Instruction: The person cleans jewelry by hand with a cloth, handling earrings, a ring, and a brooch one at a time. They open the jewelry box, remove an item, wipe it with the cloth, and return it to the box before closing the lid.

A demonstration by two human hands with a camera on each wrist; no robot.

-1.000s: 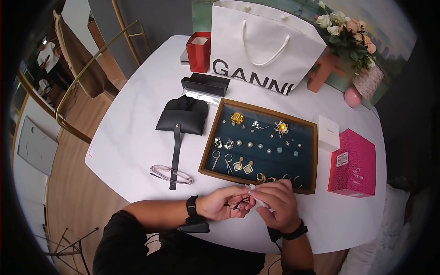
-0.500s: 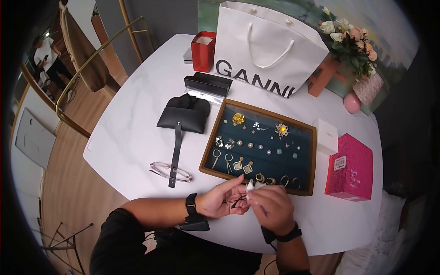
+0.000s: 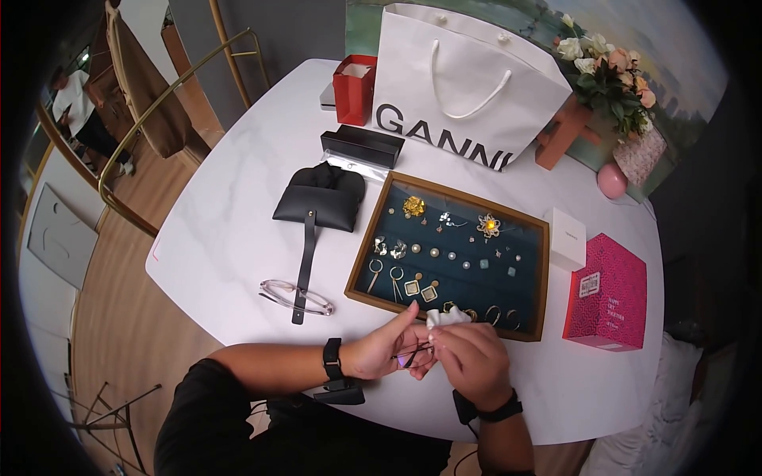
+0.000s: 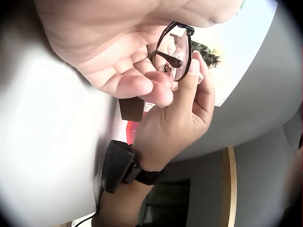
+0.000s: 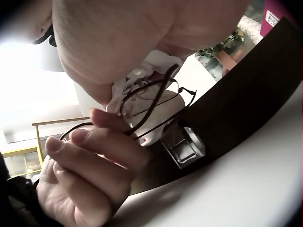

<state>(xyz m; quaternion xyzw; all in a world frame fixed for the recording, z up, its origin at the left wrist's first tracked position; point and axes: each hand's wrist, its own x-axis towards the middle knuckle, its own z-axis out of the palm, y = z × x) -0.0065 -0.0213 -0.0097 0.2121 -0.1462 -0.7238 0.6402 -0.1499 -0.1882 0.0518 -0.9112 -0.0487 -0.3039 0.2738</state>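
Observation:
Just in front of the jewelry case [image 3: 446,183], both hands meet over a pair of dark, thin-rimmed eyeglasses [image 4: 190,32]. My left hand [image 3: 385,349] lies palm up, thumb raised, and holds the glasses in its curled fingers. A folded dark temple [image 5: 158,101] crosses the frame in the right wrist view. My right hand [image 3: 479,361] pinches a crumpled white cloth [image 3: 449,317] against one lens. Part of the rim is hidden behind the fingers. Clear-framed eyeglasses [image 3: 296,298] lie on the table to the left, by the strap of a black pouch [image 3: 317,202].
Earrings and brooches fill the case, which has a metal clasp [image 5: 183,144]. Behind stand a black box [image 3: 363,146], a red box [image 3: 354,91] and a white paper bag [image 3: 468,79]. A white box [image 3: 567,239] and a pink box [image 3: 609,293] stand at right.
My left thumb has lifted away from the cloth. The right hand has shifted slightly down and turned, and more of the cloth now bunches above its fingers. The glasses stay in the left hand.

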